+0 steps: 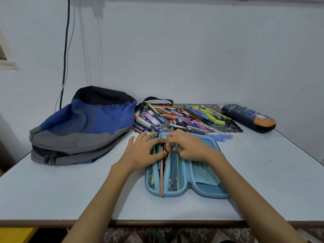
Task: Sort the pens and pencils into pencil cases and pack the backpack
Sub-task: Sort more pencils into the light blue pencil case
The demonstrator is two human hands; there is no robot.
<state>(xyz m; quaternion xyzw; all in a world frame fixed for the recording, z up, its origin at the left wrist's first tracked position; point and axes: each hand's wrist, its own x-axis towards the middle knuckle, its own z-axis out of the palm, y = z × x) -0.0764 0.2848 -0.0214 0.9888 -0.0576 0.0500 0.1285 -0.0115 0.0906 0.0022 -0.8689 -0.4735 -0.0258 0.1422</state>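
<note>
Blue pencil case (206, 188): lying open on table (70, 190).
Pencils (161, 172): bundled in its left half.
Left hand (145, 151): fingers straight, spread, pressing pencils.
Right hand (187, 148): fingers curled at case's mesh flap (175, 172); grip unclear.
Loose pens (184, 118): heaped just behind case.
Backpack (82, 127): left of case.
Dark pencil case (249, 118): behind-right, apart.

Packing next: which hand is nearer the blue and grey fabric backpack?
Left. The left hand lies right of the backpack; the right hand farther right, on the pale blue pencil case.
</note>
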